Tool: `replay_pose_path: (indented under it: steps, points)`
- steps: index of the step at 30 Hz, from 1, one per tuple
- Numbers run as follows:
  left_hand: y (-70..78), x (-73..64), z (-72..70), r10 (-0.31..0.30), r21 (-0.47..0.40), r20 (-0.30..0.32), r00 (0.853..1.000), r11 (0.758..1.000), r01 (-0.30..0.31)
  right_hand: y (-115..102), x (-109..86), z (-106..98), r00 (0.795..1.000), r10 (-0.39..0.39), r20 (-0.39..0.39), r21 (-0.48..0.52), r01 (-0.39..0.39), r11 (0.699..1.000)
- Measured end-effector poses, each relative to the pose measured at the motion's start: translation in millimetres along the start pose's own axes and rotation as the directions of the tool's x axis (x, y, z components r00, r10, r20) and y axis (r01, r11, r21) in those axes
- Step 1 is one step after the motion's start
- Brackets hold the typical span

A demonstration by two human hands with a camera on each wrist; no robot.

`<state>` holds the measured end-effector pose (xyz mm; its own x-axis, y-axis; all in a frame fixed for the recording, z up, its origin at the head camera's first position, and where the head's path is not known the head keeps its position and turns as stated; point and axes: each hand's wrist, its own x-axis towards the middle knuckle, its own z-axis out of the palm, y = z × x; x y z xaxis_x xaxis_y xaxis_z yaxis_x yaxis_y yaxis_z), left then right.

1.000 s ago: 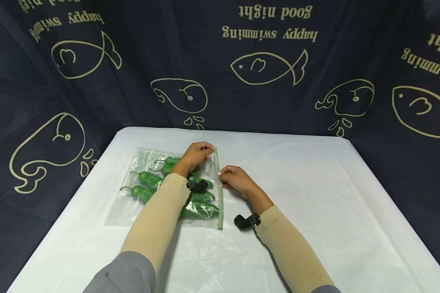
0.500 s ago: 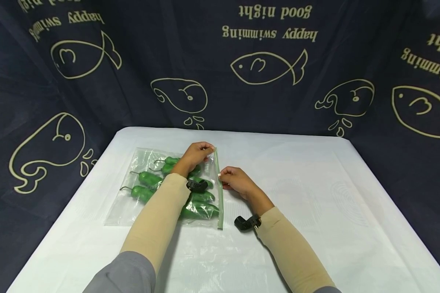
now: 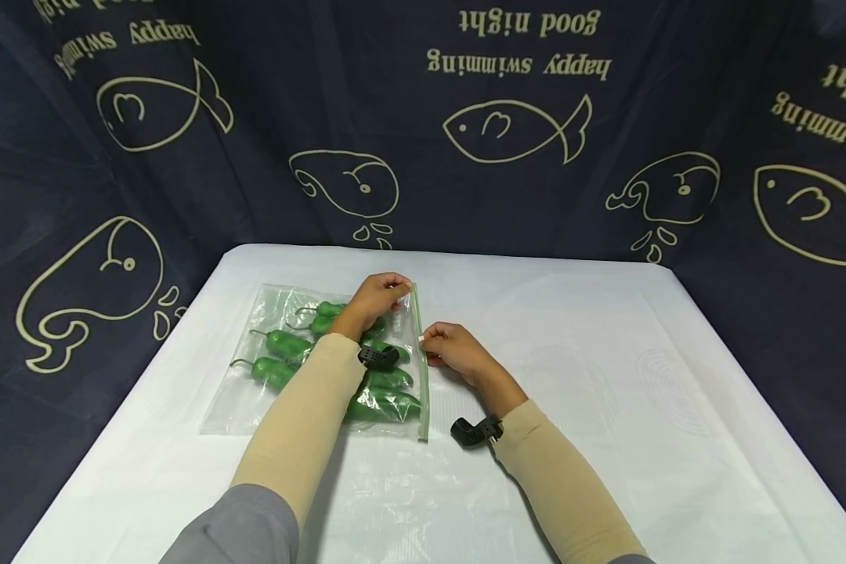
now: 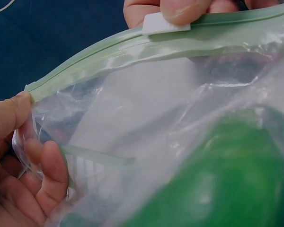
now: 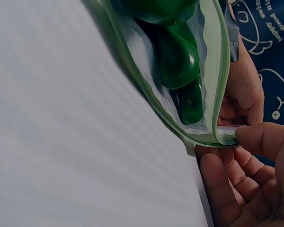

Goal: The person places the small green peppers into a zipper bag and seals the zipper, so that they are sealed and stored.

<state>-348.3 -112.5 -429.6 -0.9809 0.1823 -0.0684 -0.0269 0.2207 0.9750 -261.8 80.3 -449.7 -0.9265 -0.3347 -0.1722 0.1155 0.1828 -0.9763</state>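
Observation:
A clear slider zip bag (image 3: 229, 411) lies flat on the left half of the table, with several green peppers (image 3: 384, 405) inside. Along its right side runs a pale green zip strip (image 3: 424, 403). My left hand (image 3: 379, 296) pinches the far end of that strip between thumb and fingers. A little nearer, my right hand (image 3: 458, 350) pinches the white slider (image 4: 154, 24) on the strip. From the right wrist view, the bag's mouth gapes on the near side of the slider, showing peppers within. My left forearm covers part of the bag and peppers.
A white cloth covers the table (image 3: 606, 439). Behind and beside it hangs a dark blue curtain (image 3: 423, 204) printed with fish and lettering. Each wrist carries a black camera mount (image 3: 475, 431).
My right hand has slid very slightly toward me along the zip strip with the slider. My left hand and the bag stay in place.

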Motion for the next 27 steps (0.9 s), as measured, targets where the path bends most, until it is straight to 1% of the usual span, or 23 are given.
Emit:
replay_pose_path:
  steps: [3, 11, 27]
  points:
    - [0.1, -0.3, 0.1, -0.007, 0.001, 0.000, 1.000, 1.000, 0.007, 0.2, -0.7, -0.1, 1.000, 0.008, -0.002, -0.002, -0.008, 1.000]
    - [-0.1, -0.4, 0.2, 0.001, 0.006, 0.000, 1.000, 1.000, -0.001, 2.9, -0.7, -0.4, 1.000, 0.013, 0.000, -0.030, -0.013, 0.999]
    - [-0.1, 0.0, 1.0, 0.012, -0.008, -0.016, 1.000, 1.000, -0.012, 2.0, -5.1, 0.5, 1.000, 0.010, 0.005, -0.033, -0.010, 0.999]
